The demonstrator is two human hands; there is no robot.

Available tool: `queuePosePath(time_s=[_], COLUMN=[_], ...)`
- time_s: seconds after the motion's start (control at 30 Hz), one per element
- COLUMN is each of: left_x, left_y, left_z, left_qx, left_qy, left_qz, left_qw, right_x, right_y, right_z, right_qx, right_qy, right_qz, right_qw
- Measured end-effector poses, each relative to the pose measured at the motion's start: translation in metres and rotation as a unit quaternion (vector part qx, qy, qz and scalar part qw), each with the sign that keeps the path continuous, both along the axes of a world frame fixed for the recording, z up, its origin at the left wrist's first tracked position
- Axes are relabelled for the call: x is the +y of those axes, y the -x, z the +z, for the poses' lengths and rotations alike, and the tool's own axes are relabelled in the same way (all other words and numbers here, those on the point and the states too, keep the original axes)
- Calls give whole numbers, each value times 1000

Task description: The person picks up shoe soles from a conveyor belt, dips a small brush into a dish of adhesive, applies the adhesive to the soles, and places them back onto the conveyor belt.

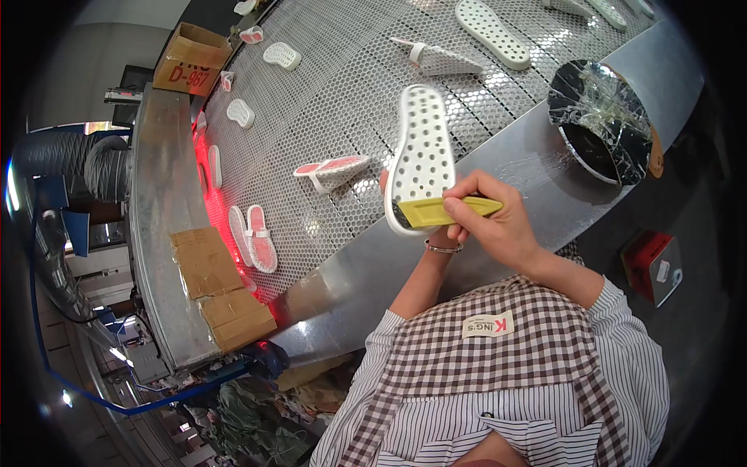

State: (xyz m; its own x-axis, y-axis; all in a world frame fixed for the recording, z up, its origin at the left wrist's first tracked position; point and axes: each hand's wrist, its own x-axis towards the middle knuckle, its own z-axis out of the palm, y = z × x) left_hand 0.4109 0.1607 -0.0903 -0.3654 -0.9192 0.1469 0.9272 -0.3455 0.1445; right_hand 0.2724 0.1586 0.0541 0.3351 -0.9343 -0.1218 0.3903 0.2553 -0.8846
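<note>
My left hand (441, 236) is mostly hidden behind a white shoe sole (422, 144) dotted with small holes. It holds the sole up above the near edge of the mesh conveyor, with a fingertip showing at the sole's left edge. My right hand (498, 222) pinches a flat yellow brush (436, 210) between thumb and fingers. The brush lies across the lower, heel end of the sole, its dark tip near the sole's left rim. To the left of the sole, a white sandal with a pink insole (334, 170) lies on the mesh.
More soles and sandals are spread over the mesh conveyor (311, 101). A dark round container (595, 152) with torn shiny wrapping stands on the metal ledge at right. Flattened cardboard (206, 268) and a cardboard box (187, 66) are at left. A red-and-white box (652, 265) sits lower right.
</note>
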Motion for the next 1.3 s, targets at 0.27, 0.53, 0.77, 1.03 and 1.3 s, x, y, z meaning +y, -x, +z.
queuePosePath(time_s=[0.27,0.53,0.77,1.03,1.3], left_x=[15,14,24,22,23], left_y=[5,10,6,4,6], left_z=[25,52,59,46,53], left_qx=[-249,-667,-619,-539,-473], left_qy=[-64,126,64,17,17], left_qz=[146,190,95,40,85], left_qw=[955,710,777,841,877], right_x=[-23,-27,-57,-89,-68], right_y=[-1,6,21,25,14], right_z=[17,24,38,51,34], right_qx=[74,107,149,204,154], right_qy=[100,115,232,454,222], right_qz=[46,67,135,193,131], right_qw=[991,985,952,845,954])
